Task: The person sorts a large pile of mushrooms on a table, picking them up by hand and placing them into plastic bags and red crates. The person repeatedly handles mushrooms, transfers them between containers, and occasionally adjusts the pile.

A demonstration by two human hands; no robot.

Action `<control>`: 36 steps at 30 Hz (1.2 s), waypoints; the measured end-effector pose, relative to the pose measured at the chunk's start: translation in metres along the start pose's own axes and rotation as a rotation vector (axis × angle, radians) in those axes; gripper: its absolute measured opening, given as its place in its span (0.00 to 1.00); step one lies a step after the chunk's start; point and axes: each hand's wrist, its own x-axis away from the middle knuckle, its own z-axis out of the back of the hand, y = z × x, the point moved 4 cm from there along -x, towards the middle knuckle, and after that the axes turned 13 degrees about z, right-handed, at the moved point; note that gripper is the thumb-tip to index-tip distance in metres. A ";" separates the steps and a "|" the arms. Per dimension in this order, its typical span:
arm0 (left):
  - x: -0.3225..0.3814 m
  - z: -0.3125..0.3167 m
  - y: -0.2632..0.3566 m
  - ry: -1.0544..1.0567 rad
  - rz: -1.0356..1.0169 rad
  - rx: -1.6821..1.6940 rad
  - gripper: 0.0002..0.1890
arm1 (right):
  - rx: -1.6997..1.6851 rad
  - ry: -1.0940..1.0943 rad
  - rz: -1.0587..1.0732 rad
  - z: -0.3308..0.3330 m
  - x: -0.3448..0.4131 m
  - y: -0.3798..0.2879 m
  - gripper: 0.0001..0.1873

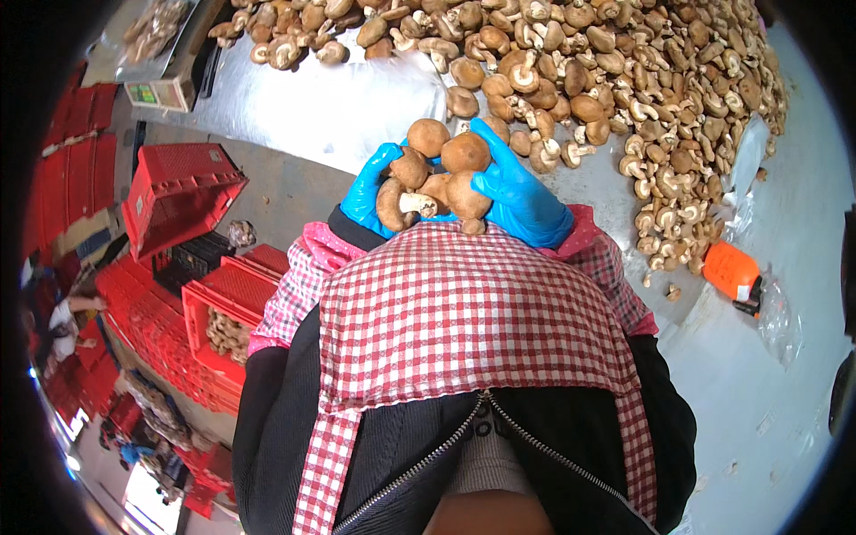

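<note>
Both hands wear blue gloves and cup several brown shiitake mushrooms (466, 152) between them, close in front of the checked apron. My left hand (368, 190), on the left side, curls round the mushrooms there. Opposite it, my right hand (525, 197) has its thumb and a finger against the mushrooms on the right. One held mushroom (391, 204) lies on its side with its pale stem showing. The palms are mostly hidden under the mushrooms. Just beyond the hands, a large heap of shiitake mushrooms (642, 80) covers much of the metal table (595, 190).
A clear plastic bag (401, 100) lies flat beyond my left hand. An orange container (732, 271) and crumpled plastic (779, 321) are at the right. Red crates (180, 194) stand at the left, one holding mushrooms. A scale-like metal device (160, 93) sits at the upper left. People are in the left background.
</note>
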 end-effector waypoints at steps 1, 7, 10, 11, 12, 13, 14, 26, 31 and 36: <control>0.006 -0.011 -0.004 -0.038 -0.052 0.035 0.26 | 0.026 -0.005 -0.023 0.003 0.005 -0.001 0.36; 0.048 -0.065 -0.043 -0.203 0.222 0.858 0.18 | 0.341 -0.223 -0.022 -0.007 0.043 -0.001 0.36; 0.092 -0.081 -0.038 -0.021 -0.139 0.608 0.08 | 0.134 -0.476 -0.195 -0.032 0.066 0.001 0.45; 0.103 -0.085 -0.035 0.048 -0.223 0.525 0.08 | 0.106 -0.575 -0.251 -0.041 0.073 0.001 0.47; 0.116 -0.088 -0.032 0.156 -0.369 0.406 0.09 | 0.163 -0.661 -0.217 -0.047 0.076 -0.003 0.51; 0.125 -0.089 -0.034 0.211 -0.377 0.356 0.11 | 0.128 -0.689 -0.287 -0.053 0.079 -0.002 0.52; 0.132 -0.093 -0.040 0.289 -0.395 0.411 0.10 | 0.096 -0.717 -0.360 -0.059 0.081 0.000 0.52; 0.282 -0.068 -0.206 0.517 -0.487 1.281 0.04 | 0.416 -1.389 -0.817 -0.197 0.125 0.147 0.49; 0.345 -0.065 -0.260 1.047 -0.500 0.800 0.12 | 0.548 -1.751 -0.773 -0.249 0.166 0.225 0.51; 0.423 -0.020 -0.273 0.958 -0.816 0.998 0.12 | 0.170 -1.381 -1.013 -0.309 0.172 0.269 0.47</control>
